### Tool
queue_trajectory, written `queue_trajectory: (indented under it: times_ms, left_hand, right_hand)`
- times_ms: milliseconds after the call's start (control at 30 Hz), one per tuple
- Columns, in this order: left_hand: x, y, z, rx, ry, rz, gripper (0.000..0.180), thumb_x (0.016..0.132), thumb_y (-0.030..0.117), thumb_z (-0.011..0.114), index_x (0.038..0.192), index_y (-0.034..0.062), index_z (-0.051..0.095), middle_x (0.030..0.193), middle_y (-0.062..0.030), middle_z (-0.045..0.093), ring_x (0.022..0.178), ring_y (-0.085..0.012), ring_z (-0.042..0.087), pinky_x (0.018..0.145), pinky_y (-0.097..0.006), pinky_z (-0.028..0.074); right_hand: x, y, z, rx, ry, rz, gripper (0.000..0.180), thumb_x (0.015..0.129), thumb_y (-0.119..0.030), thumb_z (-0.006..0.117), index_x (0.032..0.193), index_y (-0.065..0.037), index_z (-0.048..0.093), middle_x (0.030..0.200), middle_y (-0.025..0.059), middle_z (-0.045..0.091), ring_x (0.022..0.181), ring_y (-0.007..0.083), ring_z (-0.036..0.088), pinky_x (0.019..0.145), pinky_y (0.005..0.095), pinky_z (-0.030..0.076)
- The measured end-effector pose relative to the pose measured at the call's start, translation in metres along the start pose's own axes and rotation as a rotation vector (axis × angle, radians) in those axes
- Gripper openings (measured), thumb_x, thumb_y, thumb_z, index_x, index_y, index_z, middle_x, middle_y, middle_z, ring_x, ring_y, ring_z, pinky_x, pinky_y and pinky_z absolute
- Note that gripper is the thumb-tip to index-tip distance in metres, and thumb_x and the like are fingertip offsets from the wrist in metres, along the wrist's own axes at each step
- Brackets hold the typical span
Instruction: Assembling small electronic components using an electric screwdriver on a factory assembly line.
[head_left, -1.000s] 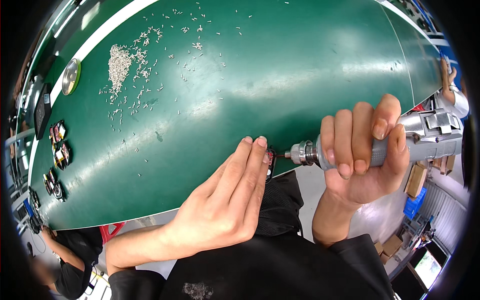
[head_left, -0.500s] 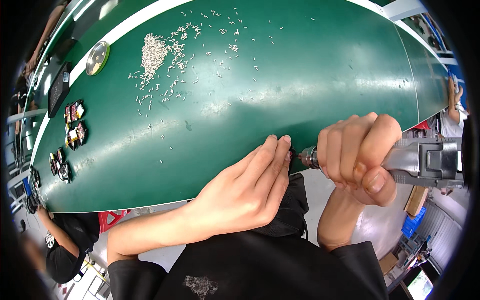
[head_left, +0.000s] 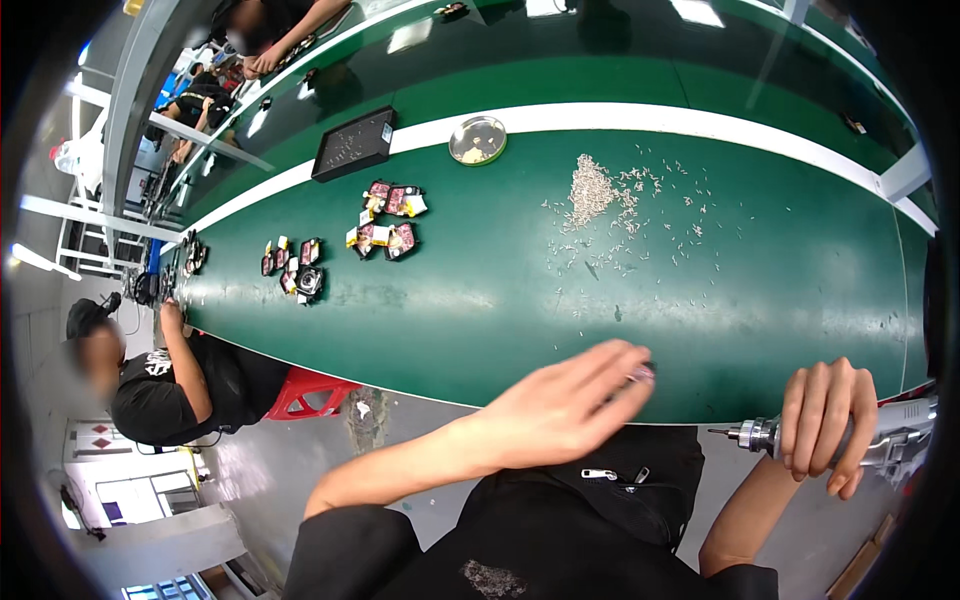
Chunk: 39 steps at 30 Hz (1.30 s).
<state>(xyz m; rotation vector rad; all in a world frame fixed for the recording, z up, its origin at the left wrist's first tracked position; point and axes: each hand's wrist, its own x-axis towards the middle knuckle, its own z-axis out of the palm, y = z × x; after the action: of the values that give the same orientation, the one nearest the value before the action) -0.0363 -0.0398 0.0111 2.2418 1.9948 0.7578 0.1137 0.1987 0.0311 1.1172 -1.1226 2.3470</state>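
The right hand (head_left: 828,425) grips a cylindrical, metal-nosed grey driver (head_left: 898,438).

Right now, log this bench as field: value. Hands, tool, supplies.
left hand: holding a small dark part, mostly hidden
right hand: around a grey power screwdriver
bit: points left, apart from the part
green table: heap of small silvery screw-like pieces, others scattered
round dish: left of heap, yellowish bits inside
black tray: left of dish, small pieces inside
black-cased modules: in clusters, left of heap
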Motion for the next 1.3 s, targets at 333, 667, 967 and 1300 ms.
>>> queue_trajectory:
  times_ms: [333, 667, 967, 1300]
  left_hand:
    - [-0.151, -0.117, -0.091, 0.803, 0.350, -0.855, 0.054, 0.085, -0.001, 0.059, 0.135, 0.0027, 0.042, 0.141, -0.0219, 0.039, 0.129, -0.0398, 0.038, 0.106, -0.045, 0.034]
    - [-0.013, -0.061, -0.024, 0.281, 0.246, -0.490, 0.034, 0.075, -0.004, 0.069, 0.108, 0.0017, 0.061, 0.109, -0.0127, 0.057, 0.099, -0.0291, 0.056, 0.083, -0.037, 0.046]
    - [-0.010, -0.010, -0.012, 0.164, 0.134, -0.484, 0.021, 0.072, -0.007, 0.069, 0.092, -0.0006, 0.064, 0.091, -0.0103, 0.060, 0.077, -0.0269, 0.058, 0.067, -0.035, 0.048]
    - [-0.023, -0.007, 0.002, 0.366, 0.071, -0.325, 0.029, 0.069, -0.012, 0.070, 0.096, -0.0033, 0.061, 0.087, -0.0104, 0.057, 0.072, -0.0238, 0.057, 0.060, -0.034, 0.048]
  right_hand:
    - [-0.046, 0.028, 0.021, -0.041, 0.754, -0.194, 0.016, 0.090, -0.017, 0.060, 0.082, -0.010, 0.048, 0.053, -0.0009, 0.043, 0.046, 0.0100, 0.046, 0.052, 0.0259, 0.039]
    - [-0.066, 0.040, 0.032, 0.020, 1.107, -0.359, 0.010, 0.093, -0.016, 0.051, 0.089, -0.008, 0.048, 0.055, -0.0012, 0.038, 0.050, 0.0101, 0.040, 0.057, 0.0272, 0.037]
    - [-0.071, 0.039, 0.030, 0.040, 1.089, -0.364, 0.011, 0.094, -0.018, 0.051, 0.089, -0.008, 0.049, 0.056, -0.0014, 0.040, 0.050, 0.0101, 0.042, 0.058, 0.0273, 0.037]
    - [-0.070, 0.042, 0.029, 0.063, 1.074, -0.351, 0.011, 0.094, -0.018, 0.051, 0.089, -0.008, 0.049, 0.056, -0.0017, 0.040, 0.052, 0.0100, 0.042, 0.058, 0.0273, 0.037]
